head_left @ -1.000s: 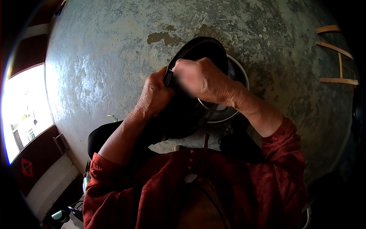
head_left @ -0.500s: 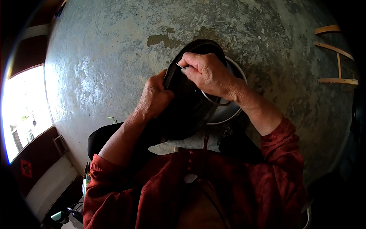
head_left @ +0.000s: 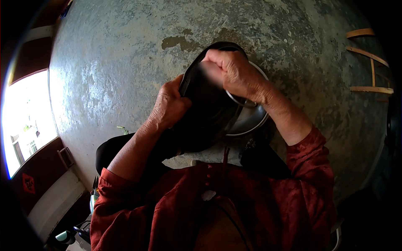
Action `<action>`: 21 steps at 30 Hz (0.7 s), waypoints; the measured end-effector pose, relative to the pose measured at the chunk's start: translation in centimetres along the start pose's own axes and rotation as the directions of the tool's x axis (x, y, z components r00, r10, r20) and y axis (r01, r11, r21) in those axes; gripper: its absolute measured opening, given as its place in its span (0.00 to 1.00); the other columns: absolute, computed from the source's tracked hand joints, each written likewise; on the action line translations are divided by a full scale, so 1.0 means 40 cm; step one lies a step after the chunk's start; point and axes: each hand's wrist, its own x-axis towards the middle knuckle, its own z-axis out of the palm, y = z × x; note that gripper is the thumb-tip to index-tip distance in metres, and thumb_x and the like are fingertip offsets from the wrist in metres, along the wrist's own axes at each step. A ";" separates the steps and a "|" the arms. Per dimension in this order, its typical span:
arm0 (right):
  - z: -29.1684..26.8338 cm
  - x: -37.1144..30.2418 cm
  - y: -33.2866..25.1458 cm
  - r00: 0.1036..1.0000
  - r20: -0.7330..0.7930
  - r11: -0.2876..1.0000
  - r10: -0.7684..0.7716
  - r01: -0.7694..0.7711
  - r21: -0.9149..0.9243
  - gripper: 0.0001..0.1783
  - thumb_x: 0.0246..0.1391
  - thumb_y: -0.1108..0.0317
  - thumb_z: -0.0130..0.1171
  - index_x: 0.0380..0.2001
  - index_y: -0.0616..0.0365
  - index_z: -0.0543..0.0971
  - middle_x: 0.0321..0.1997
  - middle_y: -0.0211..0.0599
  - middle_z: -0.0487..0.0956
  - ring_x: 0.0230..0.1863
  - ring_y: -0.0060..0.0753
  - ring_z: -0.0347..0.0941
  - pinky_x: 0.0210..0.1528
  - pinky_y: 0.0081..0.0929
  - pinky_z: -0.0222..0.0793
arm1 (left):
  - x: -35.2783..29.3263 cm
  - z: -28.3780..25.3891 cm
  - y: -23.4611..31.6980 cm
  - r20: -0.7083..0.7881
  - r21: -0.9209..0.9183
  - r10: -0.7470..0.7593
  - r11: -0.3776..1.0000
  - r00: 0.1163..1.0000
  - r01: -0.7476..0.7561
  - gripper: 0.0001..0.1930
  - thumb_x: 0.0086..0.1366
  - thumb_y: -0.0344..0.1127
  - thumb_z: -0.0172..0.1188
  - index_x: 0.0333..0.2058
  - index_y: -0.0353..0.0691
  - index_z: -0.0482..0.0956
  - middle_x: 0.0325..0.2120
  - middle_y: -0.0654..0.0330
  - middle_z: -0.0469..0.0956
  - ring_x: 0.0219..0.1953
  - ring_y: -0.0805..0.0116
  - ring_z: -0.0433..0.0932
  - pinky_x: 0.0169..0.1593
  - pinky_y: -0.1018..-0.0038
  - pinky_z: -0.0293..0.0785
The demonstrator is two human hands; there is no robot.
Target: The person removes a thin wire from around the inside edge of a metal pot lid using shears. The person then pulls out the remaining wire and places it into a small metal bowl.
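Observation:
A black, round-rimmed vessel (head_left: 205, 111) is tilted above my lap, its dark inside facing me. My left hand (head_left: 172, 102) is closed on its left rim, with the thumb over the edge. Inside the upper part of the vessel, my right hand (head_left: 240, 75) is curled into a closed grip; blur smears its fingertips, and what they hold is hidden. A thin curved metal edge (head_left: 234, 99) shows under the right wrist. Behind and to the right, partly covered by the vessel, stands a silver metal basin (head_left: 247, 125).
The worn concrete floor (head_left: 125, 62) has a damp dark patch (head_left: 180, 43) beyond the vessel. Wooden furniture legs (head_left: 370, 89) stand at the far right. A bright doorway (head_left: 29, 121) opens on the left, with a small green scrap (head_left: 121, 127) on the floor near my knee.
My right hand has moved slightly up and right inside the vessel, and the curved metal edge has shifted with it. My left hand keeps its hold on the rim.

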 end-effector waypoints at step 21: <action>0.059 -0.016 -0.030 0.981 0.111 0.987 -0.159 0.162 -0.020 0.04 0.57 0.72 0.57 0.34 0.62 0.74 0.18 0.35 0.74 0.20 0.24 0.72 0.23 0.29 0.65 | 0.002 -0.003 0.003 0.021 0.030 -0.027 0.999 0.999 0.026 0.24 0.46 0.21 0.53 0.46 0.32 0.76 0.32 0.59 0.81 0.34 0.73 0.78 0.40 0.76 0.75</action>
